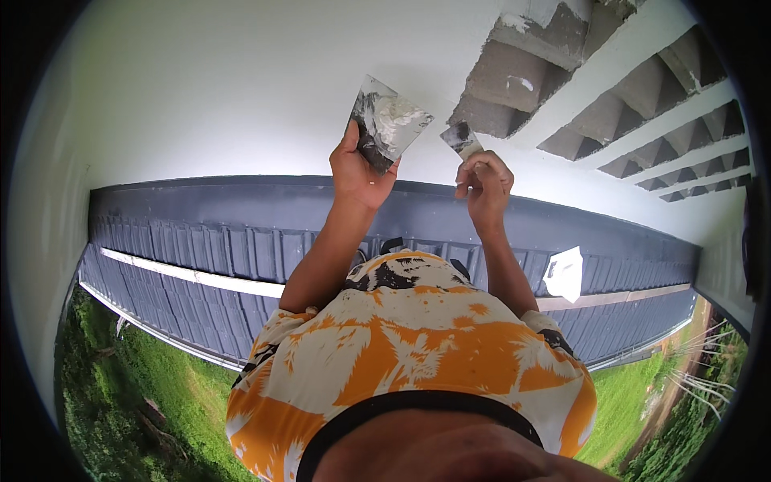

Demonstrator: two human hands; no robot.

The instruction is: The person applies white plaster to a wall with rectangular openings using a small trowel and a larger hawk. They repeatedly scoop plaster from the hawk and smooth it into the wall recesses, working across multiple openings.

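Note:
My left hand (pixel 361 173) is closed around a square metal plate (pixel 377 140) smeared with white paste, most of which sits in a lump on its upper right part. To the right, my right hand (pixel 486 177) has its fingers curled round a smaller flat scraper (pixel 459 138) with grey and white smears on its blade. The two tools are apart, both in front of a smooth white wall (pixel 241 96), and the scraper's blade is beside the lower left corner of a lattice of openings.
The white lattice blocks (pixel 522 76) fill the upper right. A dark ribbed roof (pixel 201 241) runs across below me, with a long pale strip (pixel 193 277) and a white item (pixel 564 273) on it. Greenery and grass (pixel 144 369) show past the roof edge.

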